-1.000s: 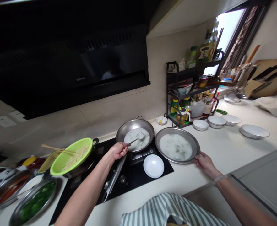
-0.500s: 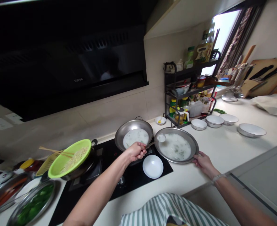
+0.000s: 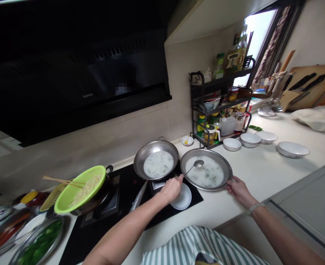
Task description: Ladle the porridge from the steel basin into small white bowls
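Observation:
My left hand [image 3: 172, 189] is closed around the handle of a metal ladle [image 3: 198, 163]. The ladle's bowl is over the milky soup with green bits [image 3: 206, 176] in a wide steel basin [image 3: 229, 167]; whether it touches the liquid I cannot tell. My right hand [image 3: 238, 187] grips the basin's right rim, thumb on top. Left of the basin, a steel wok [image 3: 139, 158] with similar white soup sits on the black cooktop [image 3: 126, 191]. A white bowl [image 3: 185, 200] lies partly hidden behind my left hand.
At left stand a green colander [image 3: 64, 197] of noodles with chopsticks and a metal dish of green vegetables [image 3: 42, 239]. Several white bowls [image 3: 250, 139] line the right counter beside a black spice rack [image 3: 203, 110]. The range hood [image 3: 96, 73] hangs above the cooktop.
My left hand has moved right and slightly down. The ladle's bowl, filled with white before at the basin's left edge, now shows dark metal further over the soup. My right hand keeps its hold.

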Demonstrator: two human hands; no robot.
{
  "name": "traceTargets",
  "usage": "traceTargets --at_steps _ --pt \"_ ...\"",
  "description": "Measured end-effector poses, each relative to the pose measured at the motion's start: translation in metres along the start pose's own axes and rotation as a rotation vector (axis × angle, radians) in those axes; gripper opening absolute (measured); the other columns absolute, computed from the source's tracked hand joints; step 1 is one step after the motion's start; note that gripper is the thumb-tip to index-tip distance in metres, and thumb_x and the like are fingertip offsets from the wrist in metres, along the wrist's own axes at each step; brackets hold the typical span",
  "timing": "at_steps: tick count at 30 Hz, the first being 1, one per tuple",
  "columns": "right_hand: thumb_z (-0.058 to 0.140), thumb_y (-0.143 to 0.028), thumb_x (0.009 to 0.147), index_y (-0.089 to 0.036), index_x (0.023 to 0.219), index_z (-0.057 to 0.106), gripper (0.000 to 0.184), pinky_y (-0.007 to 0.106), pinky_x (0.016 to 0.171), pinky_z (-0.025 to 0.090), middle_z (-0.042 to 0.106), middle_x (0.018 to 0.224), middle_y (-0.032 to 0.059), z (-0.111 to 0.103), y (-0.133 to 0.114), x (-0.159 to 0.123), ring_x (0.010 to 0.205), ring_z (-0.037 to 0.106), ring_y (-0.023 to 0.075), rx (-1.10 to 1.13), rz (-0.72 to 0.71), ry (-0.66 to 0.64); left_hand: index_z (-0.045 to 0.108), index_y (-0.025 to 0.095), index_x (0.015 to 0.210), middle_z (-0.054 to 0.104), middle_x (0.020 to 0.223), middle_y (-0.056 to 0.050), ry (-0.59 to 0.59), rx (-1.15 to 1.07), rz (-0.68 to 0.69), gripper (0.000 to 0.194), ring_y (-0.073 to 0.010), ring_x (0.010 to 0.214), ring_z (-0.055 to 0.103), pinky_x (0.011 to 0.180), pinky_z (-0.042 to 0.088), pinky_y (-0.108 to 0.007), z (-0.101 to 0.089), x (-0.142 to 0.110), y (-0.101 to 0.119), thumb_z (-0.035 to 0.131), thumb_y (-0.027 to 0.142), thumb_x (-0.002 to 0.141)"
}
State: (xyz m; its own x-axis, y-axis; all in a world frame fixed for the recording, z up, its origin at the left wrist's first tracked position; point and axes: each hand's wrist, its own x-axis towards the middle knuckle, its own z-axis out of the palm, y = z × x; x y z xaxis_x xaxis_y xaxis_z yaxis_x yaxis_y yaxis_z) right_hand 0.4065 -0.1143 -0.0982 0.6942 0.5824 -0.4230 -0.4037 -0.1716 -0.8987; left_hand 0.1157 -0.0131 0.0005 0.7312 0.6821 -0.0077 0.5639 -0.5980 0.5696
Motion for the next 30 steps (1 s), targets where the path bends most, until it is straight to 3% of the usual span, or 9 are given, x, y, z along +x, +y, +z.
traceTargets --at_steps 4,7,9,12,15,17,19,25,30 --pt "0.066 -0.005 0.062 -0.013 0.108 0.056 0.049 0.016 0.028 0.033 0.055 0.043 -0.0054 0.000 0.000 0.000 0.030 0.047 0.0100 -0.009 -0.002 0.002 0.063 0.013 0.101 0.053 0.061 -0.001 0.027 -0.326 -0.071 0.026 -0.0134 0.055 0.050 0.059 0.039 -0.024 -0.013 -0.003 -0.006 0.048 0.007 0.079" --pt "0.065 -0.004 0.062 -0.013 0.105 0.056 0.044 0.016 0.029 0.034 0.056 0.044 -0.0047 0.000 0.000 0.000 0.031 0.047 0.0101 -0.014 -0.006 0.004 0.056 0.012 0.109 0.046 0.057 0.005 0.027 -0.718 -0.317 0.026 -0.0069 0.040 0.033 0.043 0.028 -0.019 -0.037 -0.008 -0.018 0.044 0.020 0.087" --pt "0.063 -0.002 0.063 -0.013 0.103 0.056 0.042 0.016 0.029 0.033 0.056 0.045 -0.0043 0.000 0.000 0.000 0.032 0.047 0.0101 -0.015 -0.009 0.002 0.054 0.011 0.111 0.042 0.056 0.007 0.045 -0.876 -0.396 0.027 -0.0045 0.037 0.024 0.039 0.019 -0.018 -0.057 -0.015 -0.032 0.046 0.024 0.088" --pt "0.063 -0.002 0.062 -0.014 0.100 0.056 0.040 0.016 0.029 0.033 0.056 0.044 -0.0043 0.000 0.000 0.001 0.032 0.047 0.0103 -0.021 -0.010 -0.003 0.056 0.011 0.107 0.041 0.054 0.008 0.160 -0.844 -0.458 0.026 -0.0031 0.036 0.022 0.038 0.016 -0.017 -0.086 -0.026 -0.057 0.052 0.026 0.087" --pt "0.063 -0.003 0.062 -0.014 0.098 0.056 0.038 0.016 0.029 0.032 0.055 0.043 -0.0047 -0.001 0.000 0.002 0.031 0.046 0.0099 -0.030 -0.010 -0.007 0.062 0.010 0.092 0.041 0.050 0.007 0.201 -0.525 -0.546 0.015 -0.0039 0.036 0.028 0.039 0.018 -0.017 -0.101 -0.034 -0.081 0.050 0.018 0.087" --pt "0.062 -0.002 0.062 -0.014 0.097 0.056 0.037 0.016 0.029 0.031 0.055 0.042 -0.0047 0.000 0.000 0.002 0.030 0.045 0.0097 -0.038 -0.008 -0.009 0.063 0.010 0.078 0.045 0.050 0.004 0.183 -0.294 -0.563 0.017 -0.0051 0.040 0.034 0.042 0.022 -0.018 -0.103 -0.036 -0.091 0.048 0.011 0.085" --pt "0.061 -0.002 0.063 -0.014 0.095 0.055 0.035 0.017 0.028 0.031 0.055 0.041 -0.0042 0.000 0.000 0.002 0.029 0.044 0.0096 -0.045 -0.005 -0.011 0.061 0.011 0.070 0.047 0.050 0.003 0.146 -0.202 -0.584 0.019 -0.0061 0.043 0.038 0.043 0.024 -0.018 -0.100 -0.036 -0.096 0.047 0.007 0.083" --pt "0.060 -0.001 0.064 -0.016 0.093 0.055 0.033 0.018 0.029 0.033 0.056 0.044 -0.0036 0.000 -0.001 0.002 0.031 0.046 0.0104 -0.048 0.003 -0.002 0.055 0.012 0.081 0.045 0.047 0.005 0.093 -0.684 -0.771 0.008 -0.0042 0.035 0.029 0.039 0.015 -0.018 -0.087 -0.026 -0.096 0.050 0.007 0.084" --pt "0.062 -0.001 0.063 -0.016 0.092 0.056 0.033 0.018 0.029 0.033 0.056 0.045 -0.0037 -0.001 0.000 0.003 0.032 0.047 0.0106 -0.039 -0.003 -0.010 0.046 0.015 0.084 0.046 0.049 0.006 0.069 -0.882 -0.816 0.007 -0.0021 0.033 0.029 0.037 0.011 -0.014 -0.093 -0.021 -0.097 0.051 0.012 0.087"
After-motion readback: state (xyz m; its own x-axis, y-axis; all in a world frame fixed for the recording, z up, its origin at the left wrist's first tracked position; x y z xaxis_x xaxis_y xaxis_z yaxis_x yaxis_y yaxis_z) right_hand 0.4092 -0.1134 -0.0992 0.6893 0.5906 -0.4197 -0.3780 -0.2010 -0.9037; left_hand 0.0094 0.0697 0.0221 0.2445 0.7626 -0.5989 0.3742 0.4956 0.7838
